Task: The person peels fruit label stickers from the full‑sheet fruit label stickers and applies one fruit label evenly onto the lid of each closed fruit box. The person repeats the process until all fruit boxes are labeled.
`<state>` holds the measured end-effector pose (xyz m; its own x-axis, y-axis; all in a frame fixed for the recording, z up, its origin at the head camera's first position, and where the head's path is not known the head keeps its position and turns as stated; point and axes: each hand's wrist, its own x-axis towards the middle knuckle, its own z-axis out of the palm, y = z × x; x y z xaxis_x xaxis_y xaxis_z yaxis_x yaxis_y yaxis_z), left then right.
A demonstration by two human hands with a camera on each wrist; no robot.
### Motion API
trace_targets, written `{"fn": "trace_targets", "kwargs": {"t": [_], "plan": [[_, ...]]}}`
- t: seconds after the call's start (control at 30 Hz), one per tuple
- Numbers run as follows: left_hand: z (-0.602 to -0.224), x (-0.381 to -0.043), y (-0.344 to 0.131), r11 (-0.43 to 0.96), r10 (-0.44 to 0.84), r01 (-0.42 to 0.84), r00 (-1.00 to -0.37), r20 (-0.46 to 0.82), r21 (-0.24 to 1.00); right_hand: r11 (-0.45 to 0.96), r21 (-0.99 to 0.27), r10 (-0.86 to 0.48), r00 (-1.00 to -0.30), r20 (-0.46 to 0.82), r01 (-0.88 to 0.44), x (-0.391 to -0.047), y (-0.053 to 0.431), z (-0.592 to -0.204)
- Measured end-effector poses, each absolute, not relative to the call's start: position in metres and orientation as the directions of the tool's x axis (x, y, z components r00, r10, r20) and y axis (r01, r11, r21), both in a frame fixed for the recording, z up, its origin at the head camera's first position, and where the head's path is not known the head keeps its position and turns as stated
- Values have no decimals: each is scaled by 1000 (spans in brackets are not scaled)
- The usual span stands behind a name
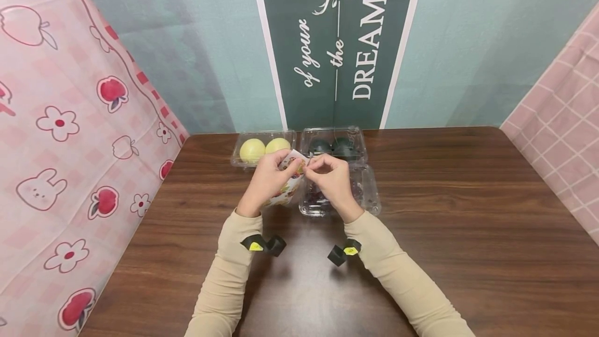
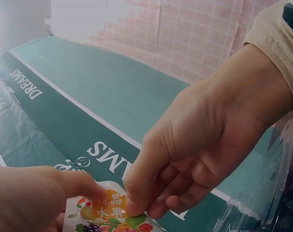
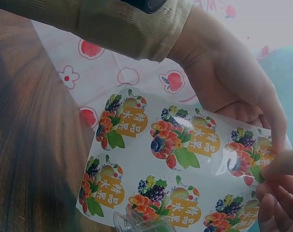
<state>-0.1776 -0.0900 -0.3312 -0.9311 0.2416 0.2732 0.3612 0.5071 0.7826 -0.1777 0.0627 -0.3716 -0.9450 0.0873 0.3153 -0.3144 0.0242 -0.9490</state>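
Beige sleeves [image 1: 398, 277]; sticker sheet [image 3: 180, 140], clasped in closed left grip [image 1: 267, 178], likely for steadiness, edge pinched by right grip [image 1: 334, 177]; boxed yellow fruit [image 1: 252, 150], half past ten from sheet.

Three clear plastic boxes [image 1: 371, 189] stand close together on the brown wood-grain table [image 1: 468, 207].

Soft light; white glare on glossy sticker sheet [image 3: 178, 164] beside right hand [image 3: 284, 186]; bright haze over pink grid curtain [image 2: 156, 41] beyond.
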Motion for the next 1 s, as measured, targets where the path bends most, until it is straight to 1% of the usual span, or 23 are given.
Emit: {"fn": "trace_targets", "kwargs": {"t": [0.23,0.5,0.73,1.0], "plan": [[-329,-176,-88,428,193,375,-927,322,822,-10,-926,75,-923,377,-379,-177,62,-372],[-331,-174,-86,429,179,405,-914,363,808,10,-905,70,-902,425,-425,-176,61,-373],[-329,-175,-89,438,150,374,-927,344,817,30,-900,6,-900,436,-435,-176,60,-373],[-329,-179,-100,412,133,303,-953,273,859,18,-926,-61,-925,376,-377,-177,61,-373]]}}
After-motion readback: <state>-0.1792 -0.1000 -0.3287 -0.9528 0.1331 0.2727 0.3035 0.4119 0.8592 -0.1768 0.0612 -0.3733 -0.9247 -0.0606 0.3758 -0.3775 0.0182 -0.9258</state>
